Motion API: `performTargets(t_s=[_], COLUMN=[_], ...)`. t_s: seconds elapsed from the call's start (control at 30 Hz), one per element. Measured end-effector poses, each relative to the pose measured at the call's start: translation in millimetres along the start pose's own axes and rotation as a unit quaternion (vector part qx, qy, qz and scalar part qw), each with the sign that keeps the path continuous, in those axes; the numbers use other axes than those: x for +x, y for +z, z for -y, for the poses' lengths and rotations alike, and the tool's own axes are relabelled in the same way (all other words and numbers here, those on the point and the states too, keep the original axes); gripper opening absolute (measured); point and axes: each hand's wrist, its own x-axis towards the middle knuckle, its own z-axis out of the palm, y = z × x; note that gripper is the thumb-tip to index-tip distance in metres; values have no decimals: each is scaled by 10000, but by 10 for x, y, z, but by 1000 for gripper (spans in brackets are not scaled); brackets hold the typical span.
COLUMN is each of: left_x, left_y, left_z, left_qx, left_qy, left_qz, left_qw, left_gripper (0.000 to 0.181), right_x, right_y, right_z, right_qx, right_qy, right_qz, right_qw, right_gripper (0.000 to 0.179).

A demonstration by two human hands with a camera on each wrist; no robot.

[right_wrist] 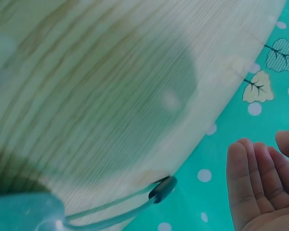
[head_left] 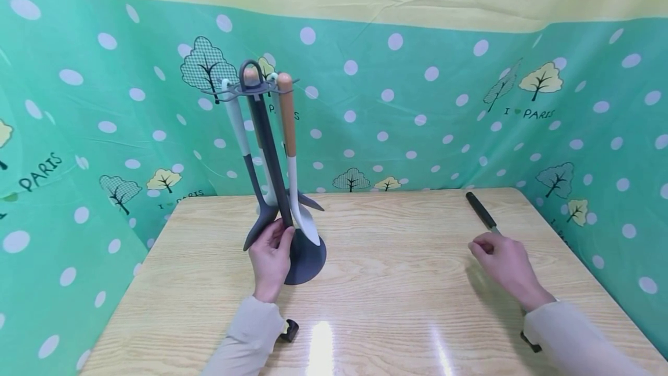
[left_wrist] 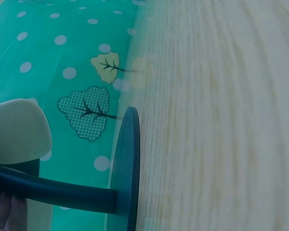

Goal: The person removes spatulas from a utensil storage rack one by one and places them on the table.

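Observation:
On the left of the table a black utensil stand point(head_left: 268, 155) rises from a round base point(head_left: 305, 260). My left hand point(head_left: 271, 260) grips its pole low down, thumb in front; in the left wrist view the fingers point(left_wrist: 9, 214) lie by the pole point(left_wrist: 62, 190). From its top ring hang several utensils, among them a white spoon point(head_left: 307, 225) with a wooden handle and a black-headed utensil point(head_left: 258, 216) with a pale handle. My right hand point(head_left: 503, 263), holding nothing, hovers over the right side, fingers loosely bent. Just beyond it lies a black-handled utensil point(head_left: 481, 210) with a metal shaft, partly hidden by the hand.
The wood-grain table point(head_left: 386, 283) carries both the stand and the lying utensil. A green dotted curtain point(head_left: 417, 109) with printed trees rises behind the table and along both sides.

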Motion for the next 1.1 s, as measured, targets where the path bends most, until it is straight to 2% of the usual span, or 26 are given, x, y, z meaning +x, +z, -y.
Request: performTargets(t_s=[0.63, 0.8, 1.1], left_x=[-1, 2, 3], left_y=[9, 14, 8], left_z=[-5, -3, -8], left_qx=[21, 19, -11], left_qy=[-54, -1, -30], left_qz=[-16, -39, -28], left_qw=[10000, 10000, 10000], left_gripper=[20, 19, 20], right_x=[71, 83, 108], right_y=[319, 379, 474], right_z=[292, 389, 558], right_qx=[484, 693, 948], right_qy=[-127, -51, -144], right_qz=[53, 131, 83], right_qw=[9987, 9975, 9954], right_gripper=[9, 10, 8])
